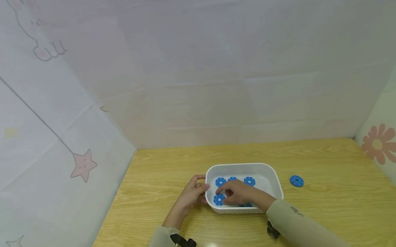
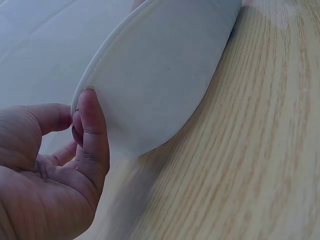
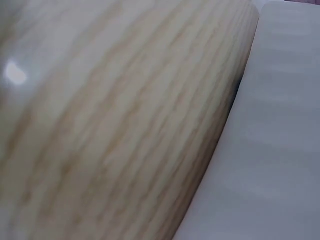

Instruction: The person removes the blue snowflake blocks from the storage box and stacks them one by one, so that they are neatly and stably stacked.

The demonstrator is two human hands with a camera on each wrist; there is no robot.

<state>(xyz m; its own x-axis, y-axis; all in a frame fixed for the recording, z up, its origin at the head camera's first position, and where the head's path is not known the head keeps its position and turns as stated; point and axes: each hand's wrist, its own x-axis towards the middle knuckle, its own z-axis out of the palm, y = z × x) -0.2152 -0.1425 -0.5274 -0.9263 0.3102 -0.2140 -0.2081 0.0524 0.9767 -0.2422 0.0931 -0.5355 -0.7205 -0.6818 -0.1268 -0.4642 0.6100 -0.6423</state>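
Note:
A white plastic tub (image 1: 272, 187) stands on the table. My left hand (image 1: 190, 194) holds its left end, with the thumb at the rim and a finger along the outer wall in the left wrist view. My right hand (image 1: 238, 193) reaches inside, its thumb and index finger curled at the edge of a blue notched disc (image 1: 219, 199) near the front left. Several more such discs lie in the tub, among them one blue disc (image 1: 249, 181) at the back, others partly hidden by the right hand. The right wrist view shows the tub's outer wall (image 3: 270, 150) but no hand.
To the right of the tub, another blue notched disc (image 1: 296, 181), possibly a small stack, lies on the wooden table (image 1: 333, 206). Pale printed sheets (image 1: 193, 69) rise behind the table and at both sides. Black straps sit around both wrists.

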